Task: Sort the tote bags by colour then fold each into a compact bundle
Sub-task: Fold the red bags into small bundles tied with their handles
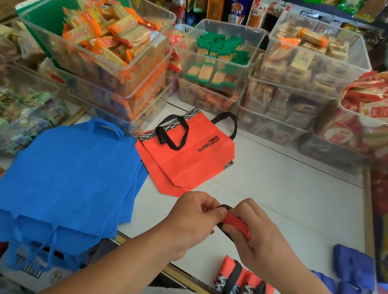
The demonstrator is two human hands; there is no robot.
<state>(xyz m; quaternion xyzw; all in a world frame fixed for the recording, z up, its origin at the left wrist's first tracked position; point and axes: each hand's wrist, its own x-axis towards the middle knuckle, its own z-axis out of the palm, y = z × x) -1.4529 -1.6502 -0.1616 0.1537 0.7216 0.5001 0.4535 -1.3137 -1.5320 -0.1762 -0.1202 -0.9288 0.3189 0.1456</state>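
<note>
Red tote bag [237, 223], rolled into a tight little bundle, is held between both hands at about six o'clock in the view, just above the white counter [279, 183]. The right hand [258, 240] curls its fingers round the roll, seemingly to stop it springing open. The left hand [195, 220] pinches the other end, where the black handle strap [225, 207] loops over, probably so the strap can be drawn round as a tie. At twelve o'clock from the hands the flat red bags [187, 160] lie waiting, and at nine o'clock the blue bags [67, 177] are stacked apart, so the colours are already separated. Finished red bundles [243, 285] lie side by side at five o'clock, near the counter's edge, with folded blue bundles [354, 264] at three o'clock. Clear snack bins [220, 61] line the far side
</note>
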